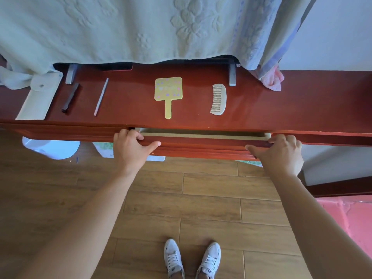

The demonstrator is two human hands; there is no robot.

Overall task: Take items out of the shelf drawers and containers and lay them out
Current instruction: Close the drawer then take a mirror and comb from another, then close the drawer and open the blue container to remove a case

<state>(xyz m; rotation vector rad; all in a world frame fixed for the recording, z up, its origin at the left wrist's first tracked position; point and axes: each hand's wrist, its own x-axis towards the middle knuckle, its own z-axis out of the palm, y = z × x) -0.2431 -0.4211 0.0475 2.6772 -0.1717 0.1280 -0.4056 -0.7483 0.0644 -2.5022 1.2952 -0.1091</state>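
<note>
Pale green embossed floral cloth (120, 27) hangs across the whole back and its hem drops to the rear of the shelf. Wood plank floor (181, 198) below. Long glossy red-brown wooden shelf top (261, 109) runs the full width of the view.

Shallow red-brown wooden drawer (201, 144) sits under the front edge of the shelf top, centre to right. It is out by a narrow gap, with only the pale inner rim showing (contents not visible).

Left hand (130, 150) is on the drawer's left end, fingers curled over the top edge of the front panel, thumb stretched along its face. Right hand (281, 152) mirrors it at the right end, fingers hooked over the top edge and thumb on the face. Both are grasping the drawer front.

Items are laid out in a row on the shelf top, all apart from each other:
- white fabric snap pouch (38, 99), far left, tilted, its top end touching the cloth
- yellow paddle-shaped hand mirror with pastel dots (168, 93), centre, handle toward the person
- cream crescent-shaped wooden comb (219, 99), right of the mirror
- dark brown slim stick (70, 97), just right of the pouch
- thin grey-pink pencil (101, 96), between the stick and the mirror

Pink rag (271, 79) rests on the shelf top under the cloth's right corner.
</note>
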